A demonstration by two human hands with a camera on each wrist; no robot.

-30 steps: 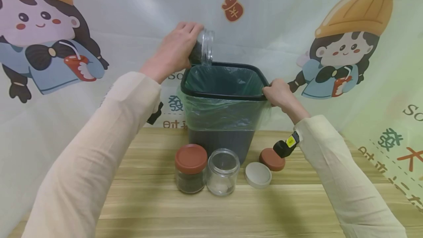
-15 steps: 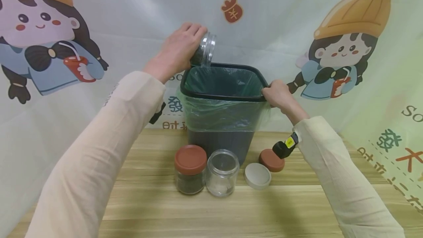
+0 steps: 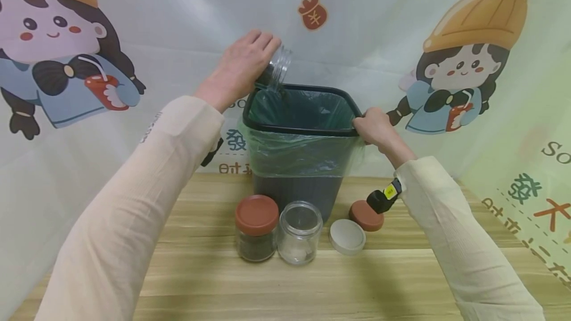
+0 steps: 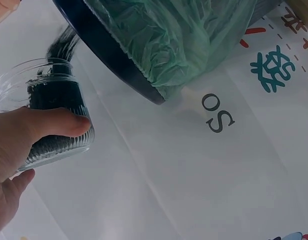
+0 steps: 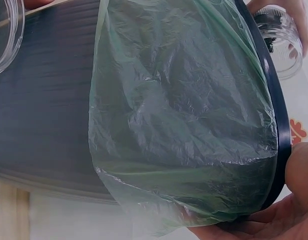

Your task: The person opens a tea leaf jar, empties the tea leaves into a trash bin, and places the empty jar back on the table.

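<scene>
My left hand (image 3: 244,67) grips a clear ribbed jar (image 4: 59,112), tipped over the left side of the trash bin (image 3: 292,194). Dark loose grains (image 4: 63,47) stream out of the jar's mouth in the left wrist view, and in the head view they drop inside the bin. A green plastic liner (image 5: 179,100) is folded over the bin's top under a black rim (image 3: 308,132). My right hand (image 3: 376,127) holds the rim at its right corner, thumb on top and fingers beneath, over the liner.
In front of the bin stand a jar with a red-brown lid (image 3: 256,227), dark contents inside, and an open clear jar (image 3: 300,239). A white lid (image 3: 347,237) and a red-brown lid (image 3: 366,215) lie to their right on the wooden table (image 3: 285,291). A printed curtain (image 3: 187,9) hangs behind.
My left hand has shifted slightly right and tipped the jar further down; dark grains now fall from it into the bin. The right hand stays on the rim.
</scene>
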